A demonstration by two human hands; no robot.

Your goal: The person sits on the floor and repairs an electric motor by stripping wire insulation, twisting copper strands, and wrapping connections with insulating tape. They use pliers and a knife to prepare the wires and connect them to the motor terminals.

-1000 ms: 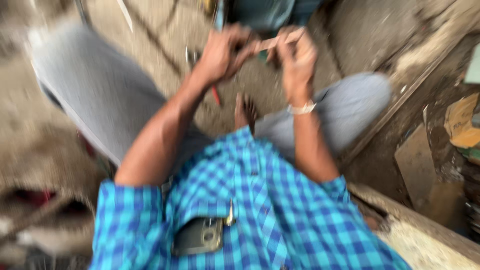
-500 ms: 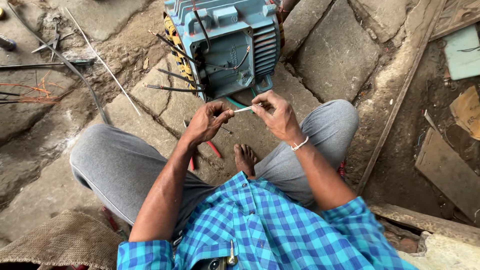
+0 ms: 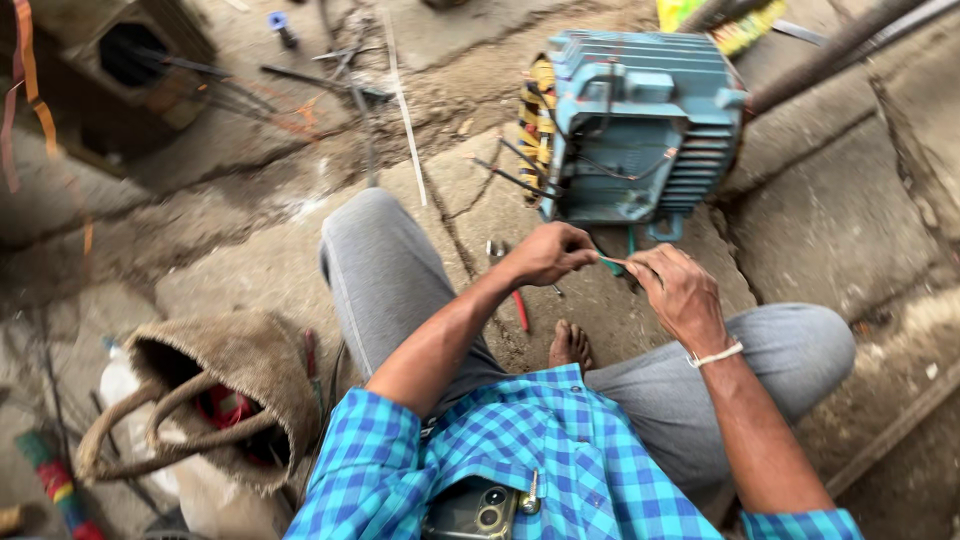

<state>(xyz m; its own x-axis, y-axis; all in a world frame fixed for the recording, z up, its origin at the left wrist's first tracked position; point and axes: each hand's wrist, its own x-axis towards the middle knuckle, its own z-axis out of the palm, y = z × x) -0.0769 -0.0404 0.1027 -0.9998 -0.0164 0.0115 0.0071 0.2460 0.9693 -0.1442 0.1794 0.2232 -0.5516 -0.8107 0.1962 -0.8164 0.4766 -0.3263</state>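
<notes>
I sit on a stone floor in front of a blue electric motor [image 3: 635,125] with yellow-wrapped windings and dark wire leads sticking out of its left end. My left hand [image 3: 550,255] and my right hand [image 3: 675,290] meet just below the motor. Both pinch a thin, pale green-tipped wire piece [image 3: 612,264] stretched between their fingertips. A red-handled tool [image 3: 518,305] lies on the floor under my left forearm, beside my bare foot [image 3: 570,345].
A burlap bag [image 3: 225,395] with looped handles stands open at my lower left. Loose rods, wires and a thin white strip [image 3: 405,105] lie scattered on the cracked stone at upper left. A dark box with a round hole [image 3: 125,60] sits top left. A phone [image 3: 475,510] fills my shirt pocket.
The view has swung right and steadied, bringing the burlap bag into sight. My hands stay together on the wire piece below the motor, now lower and nearer my knees.
</notes>
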